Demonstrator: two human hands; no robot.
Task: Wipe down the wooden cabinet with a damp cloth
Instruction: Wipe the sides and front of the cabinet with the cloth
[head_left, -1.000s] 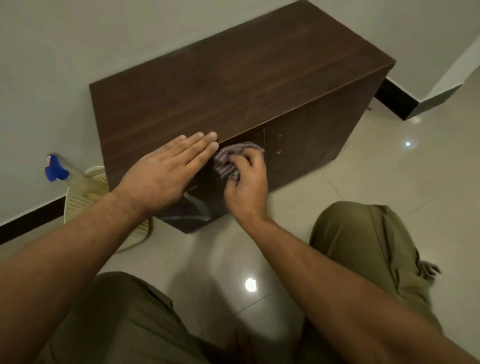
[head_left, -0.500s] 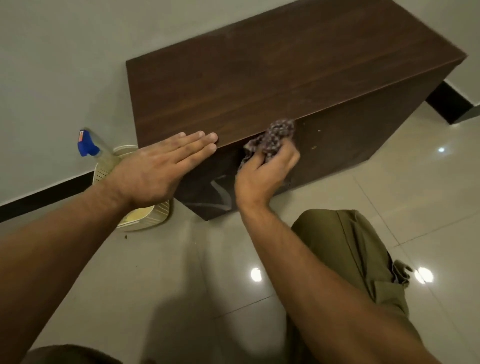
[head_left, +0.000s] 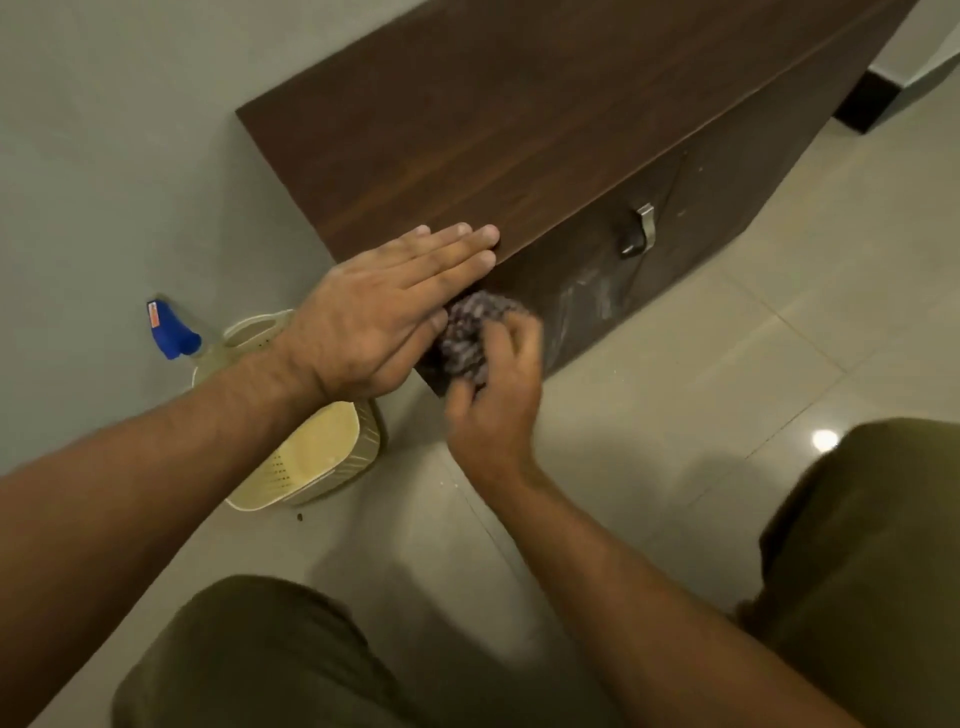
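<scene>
A low dark-brown wooden cabinet stands against the grey wall. My left hand lies flat, fingers together, on the near left corner of its top. My right hand is closed on a bunched, speckled grey-purple cloth, pressing it against the cabinet's front face near the lower left corner, just under my left hand. Wet streaks shine on the front panel to the right of the cloth. A metal handle sticks out of the front further right.
A cream perforated plastic basket sits on the tiled floor left of the cabinet, with a blue-topped spray bottle behind it by the wall. My knees in olive trousers fill the bottom of the view. Black skirting runs at the far right.
My right hand carried the cloth from the front's upper edge down and left to the lower left corner. The left hand stayed on the top. The view shifted, revealing the handle.
</scene>
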